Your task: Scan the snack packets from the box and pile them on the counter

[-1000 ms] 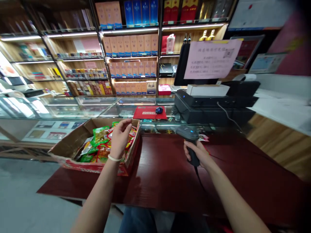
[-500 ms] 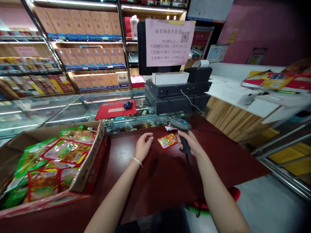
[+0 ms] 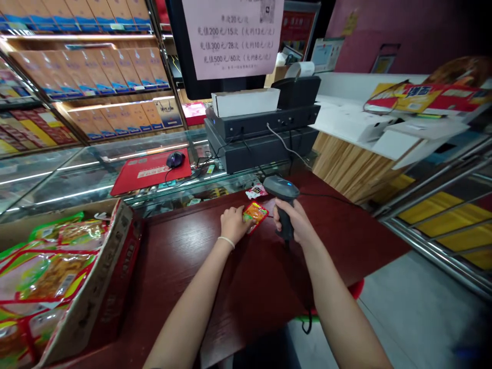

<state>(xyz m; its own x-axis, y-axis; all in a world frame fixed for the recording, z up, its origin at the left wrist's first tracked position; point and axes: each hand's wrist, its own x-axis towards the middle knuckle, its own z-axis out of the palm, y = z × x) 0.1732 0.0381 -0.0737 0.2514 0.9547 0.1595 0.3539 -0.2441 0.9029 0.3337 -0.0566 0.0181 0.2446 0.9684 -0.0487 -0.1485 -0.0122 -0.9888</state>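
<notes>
My right hand [image 3: 295, 224] is wrapped around the handle of a dark barcode scanner [image 3: 282, 188], which has a small blue light on top. The scanner's head points forward and left over the dark red tabletop. Left of it, my left hand [image 3: 232, 225] has its fingers closed at the left side of a red-edged snack packet [image 3: 257, 214]; the packet looks tilted, and the fingertips are partly hidden. Just beyond lies a small white-and-red packet [image 3: 256, 191], touched by neither hand. An open carton [image 3: 111, 256] of similar snack packets [image 3: 57, 271] stands at the left.
A glass counter [image 3: 154, 192] runs behind the table [image 3: 172, 256], bearing a red mat [image 3: 146, 171] and a mouse [image 3: 175, 160]. Black cash-register boxes [image 3: 261, 151] and a monitor with a pink sign [image 3: 234, 41] stand behind. Metal rails [image 3: 442, 256] are at the right.
My left hand has moved to the snack packet and taken hold of its edge, turning it. My right hand still holds the scanner. The view has shifted forward and right.
</notes>
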